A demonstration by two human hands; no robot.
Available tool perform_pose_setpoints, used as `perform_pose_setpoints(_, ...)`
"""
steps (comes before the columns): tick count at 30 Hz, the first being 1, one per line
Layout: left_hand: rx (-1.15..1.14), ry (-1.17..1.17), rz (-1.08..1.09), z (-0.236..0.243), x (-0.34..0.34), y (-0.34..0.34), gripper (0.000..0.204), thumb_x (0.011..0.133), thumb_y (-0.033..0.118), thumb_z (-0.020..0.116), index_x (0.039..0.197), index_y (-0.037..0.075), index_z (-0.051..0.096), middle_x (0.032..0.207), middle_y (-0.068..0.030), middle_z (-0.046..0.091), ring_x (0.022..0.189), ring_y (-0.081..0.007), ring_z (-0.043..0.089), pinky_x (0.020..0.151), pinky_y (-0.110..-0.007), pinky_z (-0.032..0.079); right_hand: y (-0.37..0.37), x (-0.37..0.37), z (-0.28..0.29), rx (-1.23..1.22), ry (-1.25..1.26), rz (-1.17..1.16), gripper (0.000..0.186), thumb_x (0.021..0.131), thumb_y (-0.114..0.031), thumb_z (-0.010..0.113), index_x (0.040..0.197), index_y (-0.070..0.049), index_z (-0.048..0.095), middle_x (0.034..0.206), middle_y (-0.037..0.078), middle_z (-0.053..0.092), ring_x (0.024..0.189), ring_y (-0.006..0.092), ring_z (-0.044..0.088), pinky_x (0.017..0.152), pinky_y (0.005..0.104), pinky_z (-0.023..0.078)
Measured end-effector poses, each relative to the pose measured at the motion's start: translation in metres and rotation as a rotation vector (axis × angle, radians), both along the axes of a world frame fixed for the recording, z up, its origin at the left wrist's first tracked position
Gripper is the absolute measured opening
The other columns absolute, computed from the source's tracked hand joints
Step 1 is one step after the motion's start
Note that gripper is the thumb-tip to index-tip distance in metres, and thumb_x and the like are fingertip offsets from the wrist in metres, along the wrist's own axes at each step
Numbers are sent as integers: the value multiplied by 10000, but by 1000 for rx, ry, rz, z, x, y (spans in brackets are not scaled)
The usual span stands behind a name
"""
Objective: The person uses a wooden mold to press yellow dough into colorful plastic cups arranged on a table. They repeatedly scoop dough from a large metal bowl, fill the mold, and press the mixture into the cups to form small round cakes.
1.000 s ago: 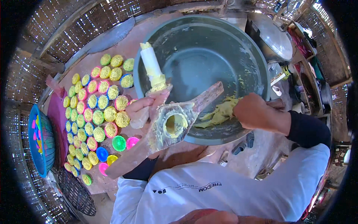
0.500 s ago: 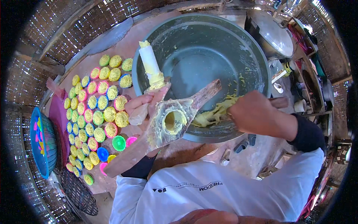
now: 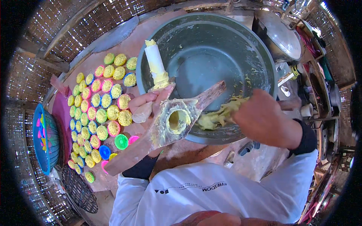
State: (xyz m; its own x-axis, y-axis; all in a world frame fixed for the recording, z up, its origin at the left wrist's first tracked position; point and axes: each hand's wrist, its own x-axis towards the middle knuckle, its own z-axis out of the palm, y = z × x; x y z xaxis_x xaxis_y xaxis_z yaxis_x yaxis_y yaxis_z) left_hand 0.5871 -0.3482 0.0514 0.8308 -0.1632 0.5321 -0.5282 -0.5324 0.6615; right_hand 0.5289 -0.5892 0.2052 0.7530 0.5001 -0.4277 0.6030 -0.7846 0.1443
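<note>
My left hand is wrapped around a two-part wooden press. The press body has a round hole smeared with yellow dough. The press's plunger, a white cylinder tipped and ringed with dough, points up and away above my fingers. Inside the large grey-green basin, my right hand curls into a ragged lump of yellow dough by the near right wall. Its fingertips are hidden behind the hand, which is slightly blurred.
Rows of colourful small moulds filled with yellow strands cover the left side. Unfilled moulds sit nearer me. A blue basket stands far left, a lidded metal pot behind right. A wooden bar shows behind my right hand.
My right hand has moved slightly within the dough, and the right forearm has drawn inward. The left hand and press keep their pose; the whole view has shifted a little.
</note>
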Motion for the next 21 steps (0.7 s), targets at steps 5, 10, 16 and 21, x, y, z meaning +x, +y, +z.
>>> perform_pose_setpoints(5, -8, 7, -28, -1, 0, -6, 403, 801, 130, 591, 1183, 34, 504, 1190, -118, 449, 1106, -202, 449, 928, -300, 392, 3, 3, -42, 98, -68, 4, 73, 664, -137, 590, 641, -108, 653, 623, 91, 629, 588, 224, 630, 564, 361, 432)
perform_pose_setpoints(10, 9, 13, -11, 1, -1, -3, 407, 813, 133, 577, 1198, 29, 496, 1212, -124, 451, 1124, -204, 446, 940, -299, 387, 0, 5, -15, 139, -78, 22, 73, 665, -127, 585, 651, -100, 652, 620, 109, 623, 587, 240, 630, 559, 379, 450)
perform_pose_setpoints(16, 18, 30, -34, 1, -1, -7, 411, 827, 136, 560, 1216, 24, 487, 1237, -131, 454, 1144, -207, 442, 953, -298, 380, 7, 17, -63, 219, -124, -35, 73, 672, -132, 587, 647, -101, 650, 623, 106, 625, 593, 238, 632, 562, 381, 450)
perform_pose_setpoints(21, -158, 75, -114, 3, -2, -2, 412, 783, 99, 629, 1175, 22, 528, 1100, -83, 506, 981, -150, 500, 846, -253, 438, -9, -18, -8, 127, -269, -7, 77, 618, -135, 587, 551, -98, 588, 549, 81, 578, 533, 239, 597, 536, 379, 419)
